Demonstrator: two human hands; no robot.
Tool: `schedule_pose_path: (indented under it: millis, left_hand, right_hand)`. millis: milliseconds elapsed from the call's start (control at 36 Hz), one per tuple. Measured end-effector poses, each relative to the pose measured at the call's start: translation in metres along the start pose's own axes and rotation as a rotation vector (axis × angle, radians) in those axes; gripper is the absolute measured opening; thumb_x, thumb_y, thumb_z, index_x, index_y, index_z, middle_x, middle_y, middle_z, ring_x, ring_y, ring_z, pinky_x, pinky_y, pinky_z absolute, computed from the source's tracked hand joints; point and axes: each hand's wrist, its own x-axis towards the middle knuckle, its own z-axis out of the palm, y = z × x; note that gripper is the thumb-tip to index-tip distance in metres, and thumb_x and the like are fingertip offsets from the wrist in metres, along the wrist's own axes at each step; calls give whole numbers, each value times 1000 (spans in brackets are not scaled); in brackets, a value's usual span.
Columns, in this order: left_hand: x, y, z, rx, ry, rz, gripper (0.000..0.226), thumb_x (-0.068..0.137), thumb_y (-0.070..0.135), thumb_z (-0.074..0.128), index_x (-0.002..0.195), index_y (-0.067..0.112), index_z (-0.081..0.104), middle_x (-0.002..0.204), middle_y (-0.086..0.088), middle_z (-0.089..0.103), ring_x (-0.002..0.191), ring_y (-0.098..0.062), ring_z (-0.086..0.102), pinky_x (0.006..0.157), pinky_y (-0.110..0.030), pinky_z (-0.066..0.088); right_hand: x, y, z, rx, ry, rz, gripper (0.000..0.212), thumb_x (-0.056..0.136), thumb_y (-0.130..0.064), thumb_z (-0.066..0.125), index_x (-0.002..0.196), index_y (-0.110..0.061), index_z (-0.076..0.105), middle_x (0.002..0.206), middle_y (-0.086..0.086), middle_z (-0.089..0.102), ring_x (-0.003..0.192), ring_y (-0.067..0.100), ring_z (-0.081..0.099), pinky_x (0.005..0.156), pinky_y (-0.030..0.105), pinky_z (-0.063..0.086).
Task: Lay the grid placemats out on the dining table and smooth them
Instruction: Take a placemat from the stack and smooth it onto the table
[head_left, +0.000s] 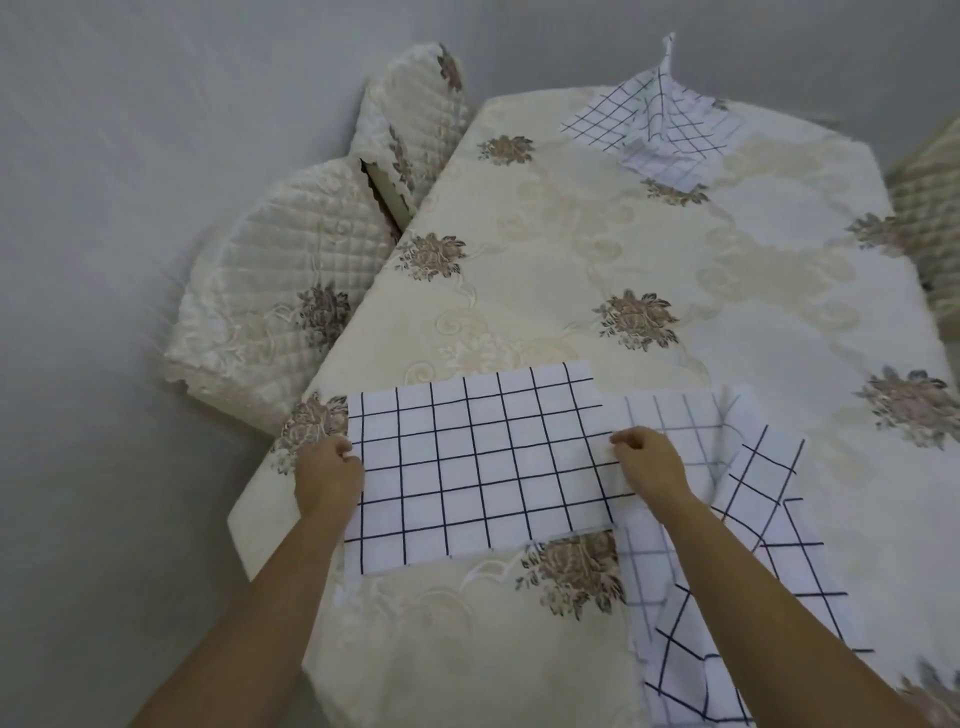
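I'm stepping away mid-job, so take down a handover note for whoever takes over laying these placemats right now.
Left hand pinches the near mat at its left edge; right hand pinches its right edge.
Near mat lies mostly flat at the table's near end.
Spare mats lie rumpled to its right.
Far mat is crumpled, one corner up.
Done: near mat almost placed.
Left: smooth it, then spread and smooth the others.

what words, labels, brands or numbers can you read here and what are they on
None: no word, label, brand, number or sign can be read anywhere in this view.
The held placemat, the crumpled placemats beside it and the far placemat bear only dark grid lines.
The tablecloth and the chair covers bear only flower and quilt patterns.
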Motion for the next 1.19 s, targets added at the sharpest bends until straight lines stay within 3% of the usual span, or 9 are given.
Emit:
schedule_pose_path:
  millis: [56, 111, 167, 417, 583, 806, 1028, 1111, 1194]
  left_hand:
    - [7, 8, 2, 100, -2, 100, 24, 85, 4, 50, 105, 7, 61, 117, -17, 55, 97, -34, 56, 80, -41, 50]
    - [16, 20, 6, 171, -42, 212, 24, 86, 5, 51, 108, 7, 61, 117, -15, 56, 103, -32, 54, 86, -40, 47]
    - [24, 33, 12, 242, -85, 338, 27, 88, 7, 51, 113, 6, 61, 123, -14, 54, 112, -30, 50, 95, -39, 41]
    - [65, 64, 26, 451, -292, 617, 37, 92, 9, 46, 129, 7, 50, 135, -13, 45, 122, -30, 42, 98, -34, 34]
    - [90, 74, 24, 579, -335, 651, 33, 86, 15, 53, 118, 7, 55, 120, -15, 49, 110, -31, 48, 84, -34, 41]
    - [94, 93, 26, 810, -470, 576, 43, 84, 30, 56, 123, 12, 50, 126, -12, 47, 119, -30, 43, 97, -35, 38]
    - [84, 87, 22, 705, -488, 617, 33, 88, 11, 49, 120, 8, 42, 119, -11, 56, 112, -29, 52, 91, -34, 38]
    - [88, 87, 12, 615, -519, 645, 37, 86, 9, 50, 121, 8, 36, 114, -9, 58, 106, -28, 55, 88, -34, 36]
    - [94, 93, -1, 628, -497, 756, 34, 85, 7, 48, 118, 13, 43, 114, -6, 58, 106, -26, 55, 85, -33, 33]
  right_hand:
    - [-2, 2, 3, -72, 65, -22, 25, 89, -8, 48, 107, -3, 64, 101, 17, 62, 71, 22, 56, 57, 25, 43]
    - [-4, 0, 7, -212, 130, -55, 23, 88, -10, 50, 106, -5, 64, 114, 19, 56, 93, 29, 57, 73, 32, 49]
    - [-8, -7, 15, -391, 165, -125, 24, 89, -11, 51, 109, -5, 63, 120, 16, 51, 106, 30, 51, 84, 36, 43]
    - [-31, -55, 78, -400, -41, -236, 28, 92, -12, 50, 119, -7, 56, 125, 12, 47, 109, 26, 49, 86, 33, 44]
    - [-30, -83, 111, -407, -99, -217, 31, 92, -13, 47, 122, -9, 53, 126, 10, 47, 109, 25, 49, 85, 31, 42]
    - [-17, -119, 134, -509, -79, -231, 36, 92, -12, 46, 128, -10, 47, 129, 12, 44, 114, 29, 45, 86, 35, 42]
    - [-3, -149, 151, -626, -40, -338, 50, 85, -6, 51, 133, -11, 39, 131, 10, 43, 118, 29, 41, 91, 36, 40]
    - [4, -158, 155, -720, -49, -385, 53, 84, -5, 51, 135, -11, 37, 134, 9, 42, 123, 29, 39, 102, 38, 32]
    - [11, -166, 156, -810, -104, -397, 51, 84, -6, 50, 134, -10, 38, 135, 10, 41, 128, 29, 35, 111, 46, 21]
